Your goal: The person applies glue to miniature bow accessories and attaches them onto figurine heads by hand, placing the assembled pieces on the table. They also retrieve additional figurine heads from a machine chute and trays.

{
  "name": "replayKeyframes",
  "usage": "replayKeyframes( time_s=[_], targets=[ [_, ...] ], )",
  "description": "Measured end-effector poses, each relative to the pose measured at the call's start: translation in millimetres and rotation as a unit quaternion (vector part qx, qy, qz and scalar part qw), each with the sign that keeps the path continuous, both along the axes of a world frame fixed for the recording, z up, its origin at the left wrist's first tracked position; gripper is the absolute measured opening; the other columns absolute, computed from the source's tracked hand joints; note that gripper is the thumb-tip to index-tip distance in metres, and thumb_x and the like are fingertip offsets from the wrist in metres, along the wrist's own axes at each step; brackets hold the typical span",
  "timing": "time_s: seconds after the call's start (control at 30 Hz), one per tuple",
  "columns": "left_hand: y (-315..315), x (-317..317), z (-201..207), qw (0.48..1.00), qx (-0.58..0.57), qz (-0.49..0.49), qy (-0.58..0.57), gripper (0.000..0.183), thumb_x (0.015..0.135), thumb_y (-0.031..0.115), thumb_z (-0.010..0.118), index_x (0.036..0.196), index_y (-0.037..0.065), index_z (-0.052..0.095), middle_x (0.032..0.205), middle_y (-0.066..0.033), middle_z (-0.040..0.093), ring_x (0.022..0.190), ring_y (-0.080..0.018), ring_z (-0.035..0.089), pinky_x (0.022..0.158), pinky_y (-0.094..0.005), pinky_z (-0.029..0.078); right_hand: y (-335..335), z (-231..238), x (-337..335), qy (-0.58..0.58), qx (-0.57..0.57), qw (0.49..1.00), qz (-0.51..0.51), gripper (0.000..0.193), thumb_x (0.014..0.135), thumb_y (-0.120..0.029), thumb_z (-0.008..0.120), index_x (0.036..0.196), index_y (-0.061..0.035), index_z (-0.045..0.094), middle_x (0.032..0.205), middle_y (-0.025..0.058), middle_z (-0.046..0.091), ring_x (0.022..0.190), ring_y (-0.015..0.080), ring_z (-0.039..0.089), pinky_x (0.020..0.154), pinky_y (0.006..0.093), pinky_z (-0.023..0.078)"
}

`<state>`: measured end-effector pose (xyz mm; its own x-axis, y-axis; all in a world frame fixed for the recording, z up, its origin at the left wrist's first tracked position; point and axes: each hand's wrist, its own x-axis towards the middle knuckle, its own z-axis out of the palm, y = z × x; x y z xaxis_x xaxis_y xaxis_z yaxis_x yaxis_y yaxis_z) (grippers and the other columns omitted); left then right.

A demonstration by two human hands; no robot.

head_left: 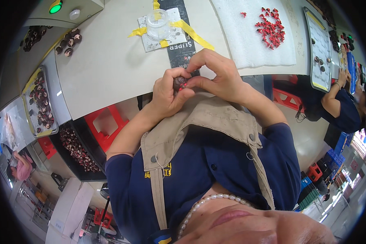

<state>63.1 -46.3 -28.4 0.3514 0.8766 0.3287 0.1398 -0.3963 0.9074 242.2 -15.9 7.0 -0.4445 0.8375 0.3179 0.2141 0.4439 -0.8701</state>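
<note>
Over the table's near edge, my left hand (166,92) is closed around a small dark brown ball (178,82). My right hand (220,77) meets it from the right, thumb and forefinger closed on a small red piece (183,86) against the ball's lower right side. The fingertips of both hands nearly touch above the ball. More red pieces (270,30) lie in a loose cluster on a white foam sheet (240,44) beyond my right hand. Straight ahead, a clear plastic cup (157,25) stands on a white tile (144,42) fixed with yellow tape.
Several dark balls (69,42) sit at the table's left. A tray (55,118) of brown pieces and a black crate (96,142) of dark red pieces are further left. At right are a metal tray (313,77) and another person's arm (333,99). A red stool (105,124) stands below.
</note>
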Motion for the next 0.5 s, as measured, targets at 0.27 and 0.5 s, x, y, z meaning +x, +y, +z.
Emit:
replayKeyframes(
  time_s=[0.27,0.5],
  targets=[
    [10,-2,2,0.985,0.171,0.02,0.012,0.026,0.083,0.021,0.062,0.09,0.0,0.048,0.073,-0.0104,0.057,0.05,-0.022,0.053,0.046,-0.0288,0.042,0,0,-3,-0.012,0.004,1.0,0.025,0.032,0.062,-0.001,0.075,0.089,-0.0017,0.058,0.085,0.0082,0.059,0.079,0.022,0.059,0.071,0.029,0.048],
    [13,-9,6,0.976,0.216,0.013,0.012,0.017,0.081,0.013,0.061,0.085,0.001,0.049,0.069,-0.0098,0.055,0.046,-0.0221,0.049,0.043,-0.0292,0.039,2,8,2,0.015,-0.051,0.996,0.066,0.031,0.07,-0.002,0.069,0.099,-0.0023,0.056,0.097,0.0084,0.059,0.091,0.0192,0.056,0.079,0.0304,0.045]
  ],
)
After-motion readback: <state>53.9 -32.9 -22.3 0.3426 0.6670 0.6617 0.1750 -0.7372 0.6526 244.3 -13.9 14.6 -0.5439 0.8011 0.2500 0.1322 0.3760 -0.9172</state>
